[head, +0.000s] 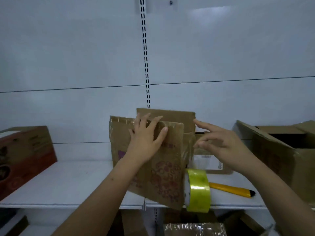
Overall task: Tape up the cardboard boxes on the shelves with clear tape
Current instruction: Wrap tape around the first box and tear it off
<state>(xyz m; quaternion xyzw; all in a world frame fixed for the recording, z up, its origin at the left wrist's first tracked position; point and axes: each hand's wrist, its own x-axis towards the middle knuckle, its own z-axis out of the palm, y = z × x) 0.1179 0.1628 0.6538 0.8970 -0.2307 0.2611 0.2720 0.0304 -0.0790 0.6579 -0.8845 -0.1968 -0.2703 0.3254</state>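
Note:
A brown cardboard box (163,178) with red print stands on the white shelf (68,184) at the centre, its flaps raised. My left hand (146,142) presses flat on the near flap, fingers spread over its top edge. My right hand (219,142) hovers at the box's right side with fingers extended and holds nothing. A roll of clear yellowish tape (197,189) stands on edge at the shelf's front, just right of the box. A yellow utility knife (233,189) lies behind the roll.
A red-printed carton (23,155) sits at the left. An open brown carton (279,154) stands at the right. A small labelled box (209,162) is behind the tape. Below the shelf lies a tape-wrapped box (194,229).

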